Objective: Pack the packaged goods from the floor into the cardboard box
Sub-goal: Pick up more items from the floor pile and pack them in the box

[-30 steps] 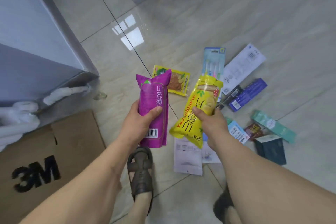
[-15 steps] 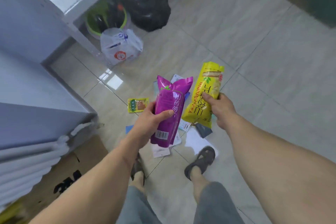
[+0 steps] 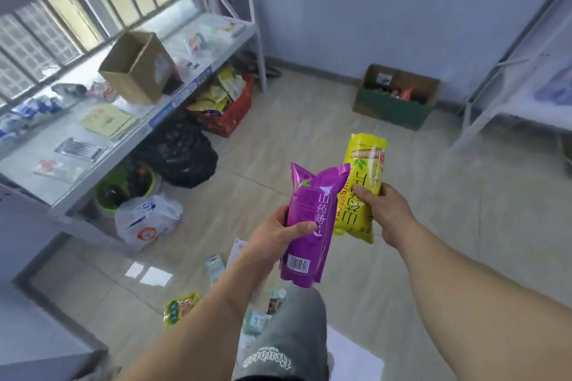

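Left hand (image 3: pixel 272 237) grasping a purple packet (image 3: pixel 311 226) upright, thumb across its front, other fingers hidden behind. Right hand (image 3: pixel 385 213) grasping a yellow packet (image 3: pixel 363 182), left edge covered by the purple one, the two packets touching. Both held above the floor (image 3: pixel 433 210). Below the arms, more packaged goods on the floor, partly hidden by a knee in grey shorts (image 3: pixel 291 340): a small yellow-green sachet (image 3: pixel 181 308), others too blurred to identify. Open cardboard box (image 3: pixel 139 71) on the shelf (image 3: pixel 40 176) by the window, interior not visible. Another open box (image 3: pixel 394 96) by the far wall, contents indistinct.
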